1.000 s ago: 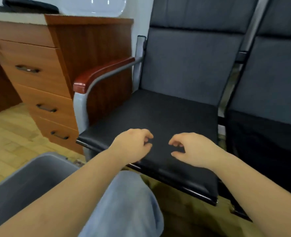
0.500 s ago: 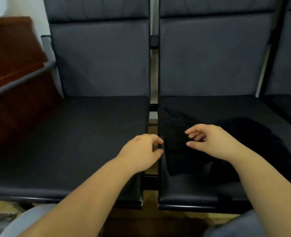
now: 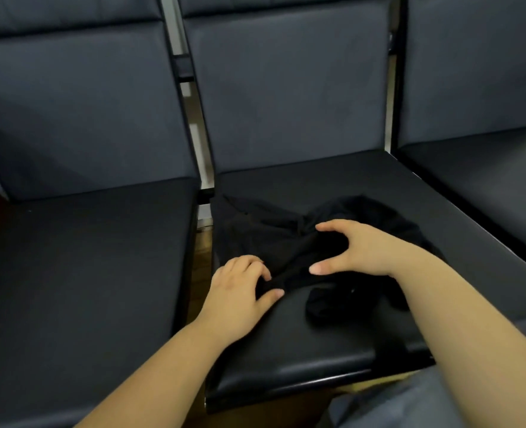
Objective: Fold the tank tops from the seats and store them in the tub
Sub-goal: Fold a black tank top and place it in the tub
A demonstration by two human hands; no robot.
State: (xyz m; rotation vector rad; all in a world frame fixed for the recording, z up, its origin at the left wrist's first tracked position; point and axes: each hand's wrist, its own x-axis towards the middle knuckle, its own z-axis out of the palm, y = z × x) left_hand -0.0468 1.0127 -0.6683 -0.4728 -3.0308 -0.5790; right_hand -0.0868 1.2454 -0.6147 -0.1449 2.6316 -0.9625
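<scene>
No readable text, labels, brands, numbers or signs anywhere.

Row of dark padded chairs (image 3: 286,88), joined side by side on metal frame uprights (image 3: 190,125). Wood floor (image 3: 201,267) shows through the gap between cushions. Light dim, even.

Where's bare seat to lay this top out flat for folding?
The left black padded seat shows bare all over. On the middle seat only the front strip shows bare; the crumpled black tank top and both hands, left and right, crowd the rest.
</scene>
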